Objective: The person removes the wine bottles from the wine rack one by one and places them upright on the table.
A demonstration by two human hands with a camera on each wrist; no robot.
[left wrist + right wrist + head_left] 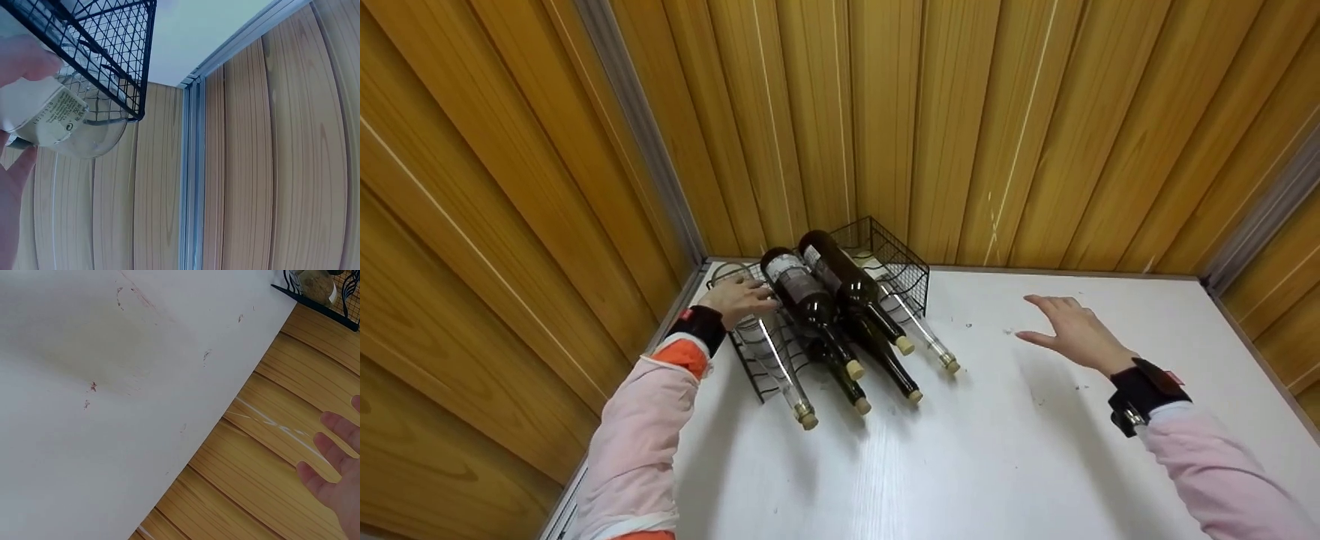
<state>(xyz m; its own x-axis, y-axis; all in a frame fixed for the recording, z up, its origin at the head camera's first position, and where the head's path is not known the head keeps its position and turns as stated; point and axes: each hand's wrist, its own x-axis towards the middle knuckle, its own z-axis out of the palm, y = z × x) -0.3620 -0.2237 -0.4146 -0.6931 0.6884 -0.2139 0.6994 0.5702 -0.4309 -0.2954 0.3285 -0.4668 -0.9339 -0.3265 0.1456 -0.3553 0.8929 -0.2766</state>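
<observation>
My left hand (pixel 737 298) is over the clear corked bottle (pixel 776 364) at the left side of a black wire rack (pixel 911 279). Its fingers are fairly straight and reach across the bottle. In the left wrist view, thumb and fingers lie on either side of the bottle's labelled body (pixel 53 115). Several dark green corked bottles (pixel 814 307) lie stacked in two layers beside it, necks toward me. Another clear bottle (pixel 919 322) lies at the rack's right. My right hand (pixel 1076 334) hovers over the table with fingers spread, holding nothing.
The rack stands on a white table (pixel 960 465) in the back left, close to the wood-panelled wall (pixel 952 135). A grey metal post (pixel 649 127) marks the left corner. The bottle necks stick out past the rack's front.
</observation>
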